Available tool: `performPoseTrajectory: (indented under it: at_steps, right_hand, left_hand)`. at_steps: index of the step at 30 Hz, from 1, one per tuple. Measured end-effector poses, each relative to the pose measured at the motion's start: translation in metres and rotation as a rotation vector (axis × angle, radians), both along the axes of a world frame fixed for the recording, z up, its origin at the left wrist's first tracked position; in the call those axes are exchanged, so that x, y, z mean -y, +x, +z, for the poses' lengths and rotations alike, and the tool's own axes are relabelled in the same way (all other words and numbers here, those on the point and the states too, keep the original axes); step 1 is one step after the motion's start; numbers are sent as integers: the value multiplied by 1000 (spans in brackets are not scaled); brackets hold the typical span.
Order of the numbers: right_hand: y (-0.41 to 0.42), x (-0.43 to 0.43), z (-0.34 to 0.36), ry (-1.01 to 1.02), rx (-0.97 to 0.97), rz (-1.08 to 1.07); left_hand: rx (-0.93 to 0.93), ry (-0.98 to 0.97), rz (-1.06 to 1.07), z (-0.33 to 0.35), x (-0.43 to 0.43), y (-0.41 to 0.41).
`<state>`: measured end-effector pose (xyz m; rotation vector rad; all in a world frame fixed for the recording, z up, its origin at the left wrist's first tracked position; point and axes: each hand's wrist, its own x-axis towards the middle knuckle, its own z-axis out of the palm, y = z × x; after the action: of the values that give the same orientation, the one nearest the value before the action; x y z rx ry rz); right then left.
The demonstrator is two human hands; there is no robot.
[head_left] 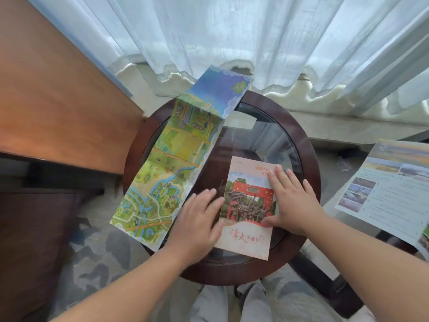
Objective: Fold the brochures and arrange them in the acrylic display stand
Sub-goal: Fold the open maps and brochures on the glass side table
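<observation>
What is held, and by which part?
Nothing is gripped: the left hand presses flat on the left edge of the folded pinkish paper brochure with a red gate photo, the right hand on its right side.

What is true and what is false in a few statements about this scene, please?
1. The right hand lies flat on the red-cover brochure. True.
2. The map brochure is folded shut. False: it lies unfolded, and its far end overhangs the table.
3. The left hand grips the map brochure. False: its straight fingers touch the red-cover brochure's left edge.
4. The table is round with a glass top. True.
</observation>
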<state>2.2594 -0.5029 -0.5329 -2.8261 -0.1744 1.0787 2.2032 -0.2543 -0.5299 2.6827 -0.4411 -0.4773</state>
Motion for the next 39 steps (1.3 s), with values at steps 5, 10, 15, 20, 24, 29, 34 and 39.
performPoseTrajectory:
  at_steps: [5, 10, 15, 20, 24, 29, 34, 39]
  right_hand:
    - [24, -40, 19, 80, 148, -46]
    - [90, -103, 30, 253, 243, -115]
    - [164, -138, 20, 210, 278, -126]
    - [176, -142, 1, 230, 244, -168]
    - [165, -144, 1, 196, 318, -158]
    - [157, -145, 20, 240, 411, -119]
    - [156, -136, 66, 297, 644, -29]
    - [132, -140, 107, 319, 667, 0]
  left_hand:
    - [-61, 281, 244, 4, -51, 37]
    - [-182, 381, 171, -10, -72, 31]
    - [-163, 362, 153, -19, -73, 21]
    - [-139, 326, 97, -24, -72, 19]
    - [-151, 295, 106, -25, -69, 22]
    - [-185, 245, 115, -22, -62, 36]
    - [-105, 112, 205, -2, -58, 65]
    - [37, -167, 478, 18, -66, 90]
